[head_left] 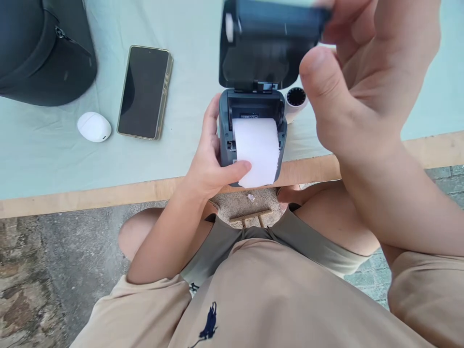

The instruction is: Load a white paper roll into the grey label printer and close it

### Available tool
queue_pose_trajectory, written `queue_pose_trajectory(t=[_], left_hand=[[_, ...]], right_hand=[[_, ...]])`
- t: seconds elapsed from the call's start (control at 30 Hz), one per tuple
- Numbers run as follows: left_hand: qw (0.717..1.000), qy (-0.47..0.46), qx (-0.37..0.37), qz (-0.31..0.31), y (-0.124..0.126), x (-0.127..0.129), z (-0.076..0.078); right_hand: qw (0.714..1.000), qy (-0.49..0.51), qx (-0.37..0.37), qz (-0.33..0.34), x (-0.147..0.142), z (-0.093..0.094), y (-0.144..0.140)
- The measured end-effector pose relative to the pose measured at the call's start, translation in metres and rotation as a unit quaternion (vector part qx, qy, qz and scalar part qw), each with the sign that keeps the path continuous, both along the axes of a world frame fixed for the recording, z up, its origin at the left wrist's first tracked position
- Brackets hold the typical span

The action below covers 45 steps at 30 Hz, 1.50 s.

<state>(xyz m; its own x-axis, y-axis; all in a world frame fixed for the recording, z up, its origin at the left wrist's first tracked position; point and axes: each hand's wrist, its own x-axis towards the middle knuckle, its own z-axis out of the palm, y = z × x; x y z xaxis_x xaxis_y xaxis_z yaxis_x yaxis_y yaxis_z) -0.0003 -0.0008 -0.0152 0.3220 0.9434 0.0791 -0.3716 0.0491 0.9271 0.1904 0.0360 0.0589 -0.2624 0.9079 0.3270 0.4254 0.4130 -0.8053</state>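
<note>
A small dark receipt printer (224,140) is held near the table's front edge with its cover (261,63) swung up. Inside it lies a white paper roll (256,150), its loose end reaching over the printer's near rim. My left hand (213,159) grips the printer's left side, with the thumb resting on the paper. My right hand (358,82) is raised at the cover's upper right corner. Its fingertips are partly hidden and blurred there, and the thumb sits apart, near the cover's right edge.
On the pale cloth-covered table (192,96) lie a smartphone (144,92) and a white oval case (94,127). A black zippered bag (43,58) stands at the far left. Behind the printer's right side is a white cylinder with a dark round top (296,96). The table has a wooden edge (90,195).
</note>
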Motion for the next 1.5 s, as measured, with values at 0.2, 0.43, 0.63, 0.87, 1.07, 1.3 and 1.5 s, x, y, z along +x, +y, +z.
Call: queue_pose_trajectory(t=[0.2,0.43,0.63,0.87,1.07,1.3,1.5], left_hand=[[1.0,-0.015,-0.011,0.0,0.001,-0.001,-0.01],[1.0,-0.026,-0.008,-0.007,0.007,0.002,-0.019],[0.994,-0.078,-0.058,0.049,-0.002,0.008,0.004],[0.993,-0.027,-0.098,0.054,-0.01,0.009,0.023],[0.995,-0.009,-0.088,0.055,-0.009,0.009,0.018],[0.984,-0.115,-0.121,0.06,-0.003,0.013,0.019],[0.979,-0.095,-0.151,0.099,-0.002,0.014,0.019]], right_hand=[[0.973,-0.087,0.181,0.111,0.003,-0.008,0.002],[0.966,-0.132,0.155,0.16,0.009,-0.012,-0.004],[0.964,-0.175,0.156,0.126,0.004,-0.006,-0.013],[0.963,-0.22,0.109,0.112,0.0,0.001,-0.022],[0.963,-0.215,0.106,0.123,0.003,0.0,-0.019],[0.963,-0.191,0.15,0.119,0.008,-0.002,-0.015],[0.956,-0.217,0.143,0.139,0.01,-0.007,-0.013]])
